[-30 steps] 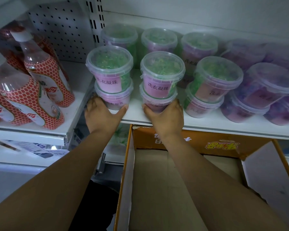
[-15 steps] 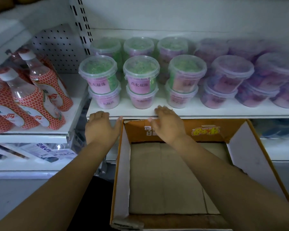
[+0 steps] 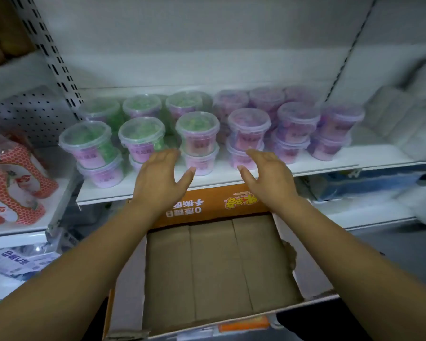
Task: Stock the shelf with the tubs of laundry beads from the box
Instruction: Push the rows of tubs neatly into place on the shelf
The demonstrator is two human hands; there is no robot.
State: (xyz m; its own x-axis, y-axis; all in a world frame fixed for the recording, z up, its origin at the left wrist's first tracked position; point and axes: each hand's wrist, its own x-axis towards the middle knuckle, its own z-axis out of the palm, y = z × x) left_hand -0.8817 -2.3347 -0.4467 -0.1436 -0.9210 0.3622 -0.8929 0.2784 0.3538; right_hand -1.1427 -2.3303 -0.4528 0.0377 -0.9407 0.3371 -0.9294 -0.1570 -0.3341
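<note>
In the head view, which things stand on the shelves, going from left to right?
From the left: red bottles → green tubs → purple tubs → white packs, which are blurred.

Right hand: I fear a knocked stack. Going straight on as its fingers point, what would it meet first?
Probably the lower purple tub just ahead of the right hand; depth is unclear.

Blurred, illegible tub labels; bottles partly beyond the left edge.
</note>
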